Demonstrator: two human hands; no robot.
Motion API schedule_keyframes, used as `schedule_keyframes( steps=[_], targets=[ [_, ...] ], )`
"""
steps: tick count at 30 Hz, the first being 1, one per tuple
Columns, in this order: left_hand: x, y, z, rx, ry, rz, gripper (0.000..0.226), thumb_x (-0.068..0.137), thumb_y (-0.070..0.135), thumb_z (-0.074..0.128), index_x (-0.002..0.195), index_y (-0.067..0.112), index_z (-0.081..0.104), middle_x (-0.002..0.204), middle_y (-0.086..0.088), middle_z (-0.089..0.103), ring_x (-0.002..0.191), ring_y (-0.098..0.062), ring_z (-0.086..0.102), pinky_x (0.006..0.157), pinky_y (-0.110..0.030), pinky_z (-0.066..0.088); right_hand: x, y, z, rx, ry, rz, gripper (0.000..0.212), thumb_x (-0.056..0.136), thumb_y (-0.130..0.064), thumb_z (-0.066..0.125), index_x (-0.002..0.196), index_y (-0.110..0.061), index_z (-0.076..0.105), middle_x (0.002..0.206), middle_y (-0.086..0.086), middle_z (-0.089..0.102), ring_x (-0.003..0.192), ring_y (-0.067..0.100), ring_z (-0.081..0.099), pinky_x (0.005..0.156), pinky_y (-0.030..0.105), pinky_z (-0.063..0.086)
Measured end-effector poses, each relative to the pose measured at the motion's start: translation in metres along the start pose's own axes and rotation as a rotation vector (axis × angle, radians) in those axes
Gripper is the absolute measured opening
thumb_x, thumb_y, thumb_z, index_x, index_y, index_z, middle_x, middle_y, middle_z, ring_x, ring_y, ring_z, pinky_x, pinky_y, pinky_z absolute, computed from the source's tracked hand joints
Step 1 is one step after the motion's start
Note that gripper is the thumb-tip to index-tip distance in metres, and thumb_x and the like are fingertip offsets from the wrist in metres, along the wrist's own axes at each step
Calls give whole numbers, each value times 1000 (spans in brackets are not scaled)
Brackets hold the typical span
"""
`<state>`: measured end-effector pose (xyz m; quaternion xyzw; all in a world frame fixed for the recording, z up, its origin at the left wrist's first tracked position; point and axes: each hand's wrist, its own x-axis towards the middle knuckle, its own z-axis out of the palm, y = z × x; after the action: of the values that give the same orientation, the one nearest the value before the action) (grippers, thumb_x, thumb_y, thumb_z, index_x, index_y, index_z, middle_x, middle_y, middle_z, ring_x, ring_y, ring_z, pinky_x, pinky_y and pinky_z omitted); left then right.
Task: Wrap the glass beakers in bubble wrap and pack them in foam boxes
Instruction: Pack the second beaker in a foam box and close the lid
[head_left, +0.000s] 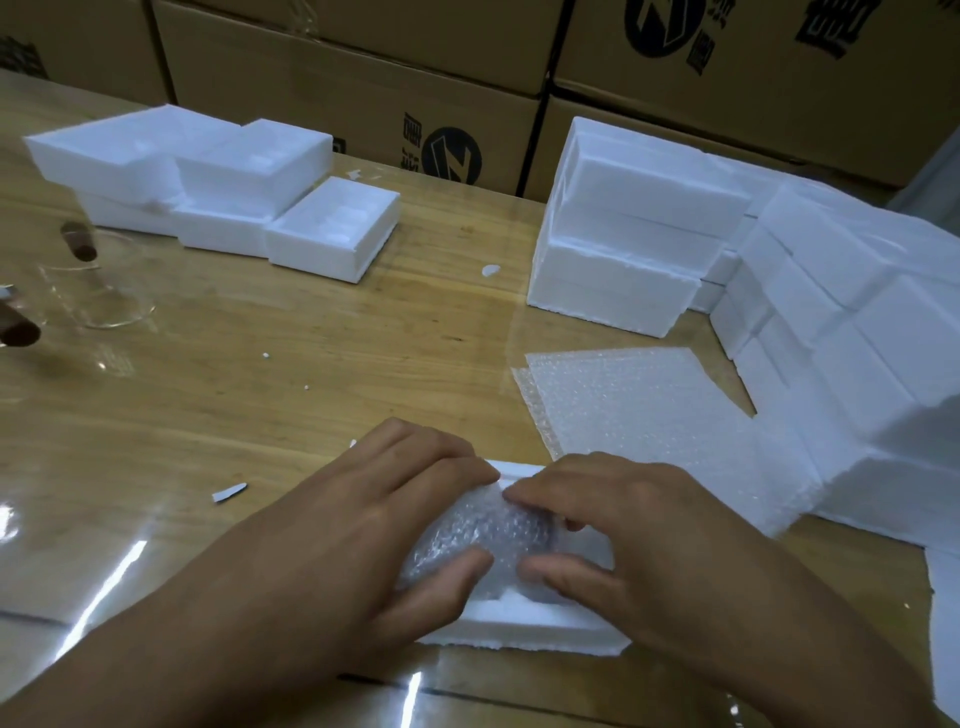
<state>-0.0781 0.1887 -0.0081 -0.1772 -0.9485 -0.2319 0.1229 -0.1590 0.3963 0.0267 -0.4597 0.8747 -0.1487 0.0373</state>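
Hands together: left hand (374, 525) and right hand (639, 525) pinch the bubble-wrapped beaker (483, 535) in a foam box (519, 631), at the bench (363, 364) near edge.

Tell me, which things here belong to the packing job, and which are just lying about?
Part of the job: bubble-wrapped bundle, held by the left hand and right hand; the foam box under it; spare bubble wrap sheets; bare glass beaker; open foam boxes; stacked foam boxes.

Just lying about: foam crumbs; torn scrap; cardboard cartons behind.

Bare forearms (208, 623), left hand (395, 519), right hand (618, 530)
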Motion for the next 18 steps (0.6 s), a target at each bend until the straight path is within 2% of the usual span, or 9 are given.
schedule_keyframes(
  steps=[3, 7, 11, 15, 18],
  targets=[
    [-1, -1, 0, -1, -7, -25, 49, 91, 47, 53, 127, 16, 62, 121, 7, 57, 110, -8, 54, 98, -18, 38, 1, 1, 5, -28, -16, -16, 40, 87, -45, 66, 125, -33, 61, 115, -16, 62, 104, 2, 49, 90, 18, 40],
    [-1, 1, -1, -21, -17, -41, 47, 90, 48, 53, 126, 19, 61, 121, 11, 56, 111, -5, 53, 97, -16, 37, 2, 2, 8, -63, -49, -7, 35, 91, -44, 60, 121, -27, 60, 116, -14, 60, 105, 4, 45, 92, 23, 39],
    [-1, 2, 0, -76, 10, -70, 45, 88, 51, 54, 124, 24, 63, 119, 17, 57, 113, -1, 52, 98, -12, 34, 4, 3, 8, -44, -89, 3, 27, 91, -43, 57, 113, -27, 59, 102, -16, 56, 95, 0, 39, 78, 11, 33],
    [-1, 1, 0, -131, 36, -103, 49, 85, 55, 57, 126, 29, 63, 120, 24, 57, 114, 7, 51, 98, -6, 32, 5, 4, 8, -44, -107, -3, 26, 92, -41, 56, 113, -26, 60, 102, -15, 57, 93, 0, 40, 78, 12, 31],
    [-2, 2, 0, -152, 66, -127, 53, 82, 56, 59, 127, 29, 63, 121, 24, 59, 116, 9, 52, 100, -7, 34, 5, 5, 8, -50, -112, -5, 28, 93, -41, 55, 114, -24, 60, 102, -13, 57, 95, 1, 39, 78, 12, 32]
  ],
)
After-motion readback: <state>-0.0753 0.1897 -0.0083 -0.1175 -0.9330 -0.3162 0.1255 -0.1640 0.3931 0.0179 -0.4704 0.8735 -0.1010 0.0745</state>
